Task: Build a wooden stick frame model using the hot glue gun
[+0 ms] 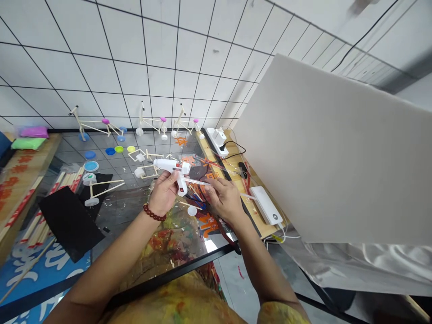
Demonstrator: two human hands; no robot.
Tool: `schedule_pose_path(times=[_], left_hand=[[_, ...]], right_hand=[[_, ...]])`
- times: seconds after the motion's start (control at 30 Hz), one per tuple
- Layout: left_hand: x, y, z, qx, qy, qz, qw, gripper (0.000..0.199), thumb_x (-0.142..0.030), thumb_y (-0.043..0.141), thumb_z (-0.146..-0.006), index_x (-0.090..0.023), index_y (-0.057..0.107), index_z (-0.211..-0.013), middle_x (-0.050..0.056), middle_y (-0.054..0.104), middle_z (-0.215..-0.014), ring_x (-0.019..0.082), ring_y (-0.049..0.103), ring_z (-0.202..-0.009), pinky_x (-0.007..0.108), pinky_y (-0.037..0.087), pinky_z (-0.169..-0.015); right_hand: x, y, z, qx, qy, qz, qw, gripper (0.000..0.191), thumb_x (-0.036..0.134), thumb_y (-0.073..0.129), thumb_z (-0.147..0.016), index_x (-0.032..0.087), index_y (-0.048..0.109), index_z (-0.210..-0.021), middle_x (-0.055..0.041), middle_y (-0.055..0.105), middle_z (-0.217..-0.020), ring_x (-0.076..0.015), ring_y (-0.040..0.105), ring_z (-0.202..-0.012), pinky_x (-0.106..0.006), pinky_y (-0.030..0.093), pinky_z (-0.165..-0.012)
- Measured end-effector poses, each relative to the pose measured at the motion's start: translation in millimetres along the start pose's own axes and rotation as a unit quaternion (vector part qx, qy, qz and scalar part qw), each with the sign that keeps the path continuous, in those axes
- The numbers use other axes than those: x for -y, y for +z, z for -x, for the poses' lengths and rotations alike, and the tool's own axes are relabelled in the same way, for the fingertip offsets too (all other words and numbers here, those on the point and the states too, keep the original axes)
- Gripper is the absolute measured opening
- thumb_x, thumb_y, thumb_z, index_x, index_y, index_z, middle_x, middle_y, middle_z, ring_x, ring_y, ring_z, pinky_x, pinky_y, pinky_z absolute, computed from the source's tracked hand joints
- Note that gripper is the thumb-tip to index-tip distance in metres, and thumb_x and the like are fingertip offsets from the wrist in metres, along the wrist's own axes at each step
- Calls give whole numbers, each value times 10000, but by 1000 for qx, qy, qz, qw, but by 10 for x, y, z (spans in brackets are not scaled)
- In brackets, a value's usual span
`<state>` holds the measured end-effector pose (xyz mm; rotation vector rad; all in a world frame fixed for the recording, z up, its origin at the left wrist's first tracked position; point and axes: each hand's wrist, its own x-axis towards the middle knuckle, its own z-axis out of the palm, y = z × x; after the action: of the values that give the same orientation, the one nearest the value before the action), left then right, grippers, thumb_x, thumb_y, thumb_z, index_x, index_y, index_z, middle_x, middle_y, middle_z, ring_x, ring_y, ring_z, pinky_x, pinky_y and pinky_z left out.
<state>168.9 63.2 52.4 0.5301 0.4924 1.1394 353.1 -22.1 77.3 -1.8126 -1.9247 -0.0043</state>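
Gripping white glue gun [170,166] in closed left hand [164,192], right hand [223,199] pinching thin white stick [197,182] just beside it, both above table [124,211], near wheeled stick frame [146,171].

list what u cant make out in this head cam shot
In the head view:
The glue gun's grip: partly hidden by the left hand.
The middle of the thin white stick: hidden by the right hand.
The wooden board's right side: hidden by the large white panel.
Any markings on the white power bank: too small.
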Motion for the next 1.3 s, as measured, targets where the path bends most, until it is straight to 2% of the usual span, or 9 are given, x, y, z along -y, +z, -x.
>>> schedule_pose_path(times=[0.13,0.23,0.4,0.53,0.77,0.87,1.1,1.3], left_hand=[[42,-2,23,12,-13,-17,1000,376,-355,931,-632,-176,720,-886,34,775,-857,168,731,-697,269,591,-661],[82,22,44,16,-18,-16,1000,385,-359,928,-639,-173,718,-903,31,772,-852,164,730,-697,281,600,-697],[113,56,56,-1,-14,1,1000,401,-351,943,-611,-158,716,-878,31,768,-840,158,724,-704,284,608,-719],[87,54,54,-4,-24,5,1000,373,-337,919,-657,-161,700,-903,30,764,-847,161,727,-702,301,616,-724],[56,45,47,-8,-18,5,1000,345,-326,901,-689,-164,690,-910,35,770,-874,156,731,-704,310,619,-761],[67,43,50,-18,-21,5,1000,338,-322,905,-682,-167,689,-891,22,763,-837,161,735,-711,309,620,-761],[81,52,57,-7,-24,4,1000,400,-346,929,-638,-160,696,-903,30,763,-860,152,728,-713,283,616,-718],[85,16,53,-12,-40,-6,999,431,-362,926,-632,-162,700,-939,55,762,-848,166,719,-695,280,599,-647]], right_hand=[[66,-12,-13,-37,16,-2,999,317,467,563,-986,240,770,-908,-40,715,-771,-195,639,-773,-326,337,-720],[80,-12,-4,-37,15,-31,999,310,470,612,-955,221,750,-833,-29,688,-726,-184,616,-740,-319,353,-718],[77,8,23,-17,0,-88,996,255,296,498,-1002,195,726,-949,-60,721,-836,-193,629,-776,-315,431,-733],[75,-7,24,-20,-5,-136,990,279,212,447,-985,182,715,-1057,-87,727,-906,-196,652,-807,-317,495,-748],[119,-63,20,-9,23,-244,969,244,262,513,-982,201,742,-1039,-55,744,-884,-170,676,-788,-292,524,-740],[135,-72,19,-25,41,-266,963,221,290,555,-974,201,758,-984,-43,747,-843,-162,673,-756,-278,512,-713],[135,-102,35,-79,33,-206,975,203,327,613,-940,224,778,-883,-14,710,-706,-154,632,-645,-282,459,-629],[115,-232,40,-108,-5,-109,988,242,354,591,-970,232,790,-1038,-21,703,-668,-164,631,-610,-307,415,-602]])
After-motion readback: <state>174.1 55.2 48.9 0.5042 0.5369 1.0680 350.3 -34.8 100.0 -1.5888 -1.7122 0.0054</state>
